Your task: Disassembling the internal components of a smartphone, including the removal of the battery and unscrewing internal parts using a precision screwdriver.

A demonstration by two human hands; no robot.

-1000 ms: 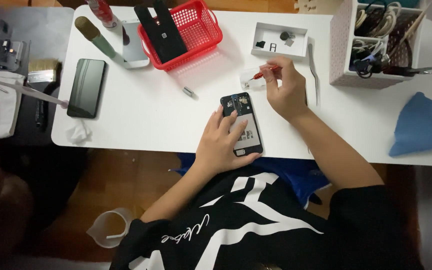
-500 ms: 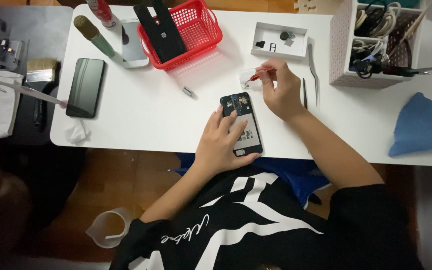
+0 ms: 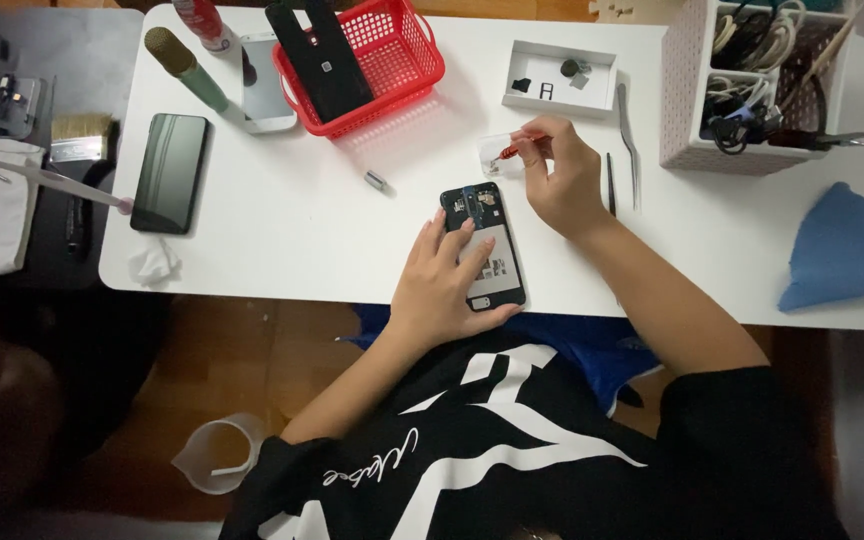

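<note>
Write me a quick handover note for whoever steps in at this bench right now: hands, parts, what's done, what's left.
Left hand: flat on the opened phone, pinning it to the white table.
Right hand: holds a red-handled screwdriver, tip over a small clear packet, off the phone.
Nearby: tweezers to the right of that hand, small white parts tray above it.
Done: back cover is off, internals exposed.
Left: phone is open and not reassembled.

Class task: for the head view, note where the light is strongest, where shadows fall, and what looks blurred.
Head view: the white table is brightest; the red basket casts a soft shadow toward the opened phone; the dark left edge is blurred.
</note>
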